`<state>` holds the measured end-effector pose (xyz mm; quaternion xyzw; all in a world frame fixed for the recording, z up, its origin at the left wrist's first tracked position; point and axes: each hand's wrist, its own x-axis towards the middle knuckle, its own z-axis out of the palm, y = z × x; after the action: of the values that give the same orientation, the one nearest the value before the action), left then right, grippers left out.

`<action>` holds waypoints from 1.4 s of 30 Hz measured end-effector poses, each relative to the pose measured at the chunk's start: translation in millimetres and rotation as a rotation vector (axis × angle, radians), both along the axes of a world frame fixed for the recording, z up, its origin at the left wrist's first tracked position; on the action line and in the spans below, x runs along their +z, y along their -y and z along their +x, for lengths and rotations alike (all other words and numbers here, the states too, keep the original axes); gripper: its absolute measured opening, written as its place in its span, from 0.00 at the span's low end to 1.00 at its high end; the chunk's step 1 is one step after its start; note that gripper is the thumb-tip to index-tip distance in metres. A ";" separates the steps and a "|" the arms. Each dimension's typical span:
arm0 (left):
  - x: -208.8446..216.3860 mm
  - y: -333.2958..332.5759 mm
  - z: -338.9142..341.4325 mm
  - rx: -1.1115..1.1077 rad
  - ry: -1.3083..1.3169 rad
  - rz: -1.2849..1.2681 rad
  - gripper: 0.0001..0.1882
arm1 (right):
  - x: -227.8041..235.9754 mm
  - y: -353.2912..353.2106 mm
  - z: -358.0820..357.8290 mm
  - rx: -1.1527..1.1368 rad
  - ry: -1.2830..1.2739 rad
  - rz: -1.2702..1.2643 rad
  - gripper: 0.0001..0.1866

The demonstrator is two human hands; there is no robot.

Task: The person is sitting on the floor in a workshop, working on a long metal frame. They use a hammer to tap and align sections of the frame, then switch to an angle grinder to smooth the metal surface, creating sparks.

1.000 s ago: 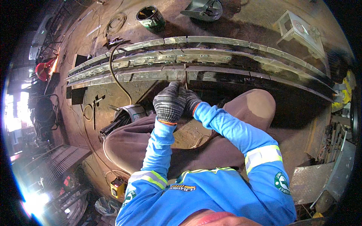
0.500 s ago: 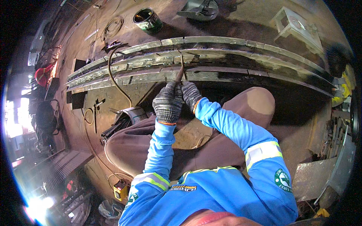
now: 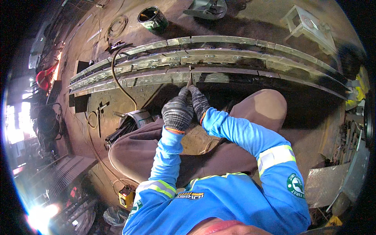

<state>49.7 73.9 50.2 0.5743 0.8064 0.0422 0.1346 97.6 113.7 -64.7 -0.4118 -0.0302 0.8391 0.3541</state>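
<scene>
While the left hand and right hand clasp the slim hammer together, its long axis points far, crossing the near steel beam.

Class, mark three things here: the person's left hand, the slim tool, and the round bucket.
Left hand (image 3: 178, 111): head view, middle of its gloved back.
Slim tool (image 3: 190, 83): head view, brownish exposed length.
Round bucket (image 3: 157, 25): head view, outer wall.

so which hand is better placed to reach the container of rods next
The left hand, probably: the container of rods sits on its left, and the right hand is farther away.
</scene>
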 end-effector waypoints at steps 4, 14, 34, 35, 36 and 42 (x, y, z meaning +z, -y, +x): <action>0.6 0.2 0.7 -0.031 0.037 -0.228 0.22 | -11.9 -8.5 -0.3 0.373 0.369 -0.095 0.33; -20.5 16.1 -4.5 -0.097 0.031 -0.349 0.33 | 2.2 6.9 3.7 0.561 0.677 0.113 0.36; -109.3 -5.5 5.6 0.672 0.859 -0.208 0.25 | -15.6 9.8 7.6 0.777 1.091 0.556 0.29; -116.2 -2.2 0.1 0.624 0.861 -0.187 0.23 | -15.2 10.7 6.4 0.760 1.110 0.606 0.27; -160.2 2.3 -9.6 0.696 1.065 -0.072 0.19 | -15.2 11.2 6.6 0.743 1.130 0.655 0.26; -289.4 29.8 -69.9 0.760 1.477 0.220 0.17 | 5.3 11.3 2.9 0.700 1.068 0.613 0.28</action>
<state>-20.2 44.1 -239.3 0.0977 0.6408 0.5287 0.5480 100.5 102.4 -59.4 -0.6150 -0.5652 0.5406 0.1001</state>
